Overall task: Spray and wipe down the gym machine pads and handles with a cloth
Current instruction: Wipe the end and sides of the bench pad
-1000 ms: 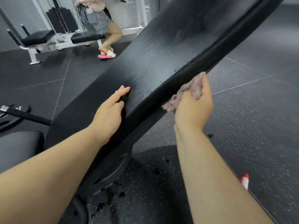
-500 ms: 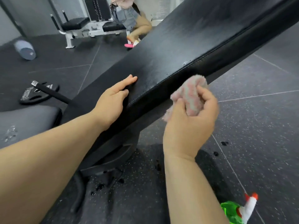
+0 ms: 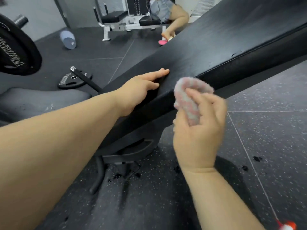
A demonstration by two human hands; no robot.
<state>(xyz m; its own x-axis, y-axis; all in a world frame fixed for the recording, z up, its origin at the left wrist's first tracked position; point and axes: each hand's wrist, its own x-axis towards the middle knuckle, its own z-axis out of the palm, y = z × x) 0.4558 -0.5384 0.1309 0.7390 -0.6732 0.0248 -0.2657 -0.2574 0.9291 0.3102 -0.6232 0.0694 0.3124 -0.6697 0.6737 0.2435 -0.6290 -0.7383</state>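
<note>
A long black bench back pad (image 3: 216,47) slopes up from lower left to upper right. My left hand (image 3: 141,90) lies flat on its lower part, fingers together on the top face. My right hand (image 3: 201,130) holds a bunched pink and grey cloth (image 3: 189,97) beside the pad's right side edge; whether the cloth touches the edge I cannot tell. Only the red and white nozzle of a spray bottle (image 3: 286,227) shows on the floor at the bottom right corner.
The bench seat pad (image 3: 41,100) sits at left, wet spots on it. A weight plate (image 3: 16,50) on a bar, a second plate (image 3: 74,79) and a roller (image 3: 68,39) lie on the dark rubber floor. A person (image 3: 166,12) sits on a white machine (image 3: 126,19) behind.
My right hand has drawn back down the pad's side edge toward me and turned palm up with the cloth. The view has swung left and down; my left hand stays on the pad.
</note>
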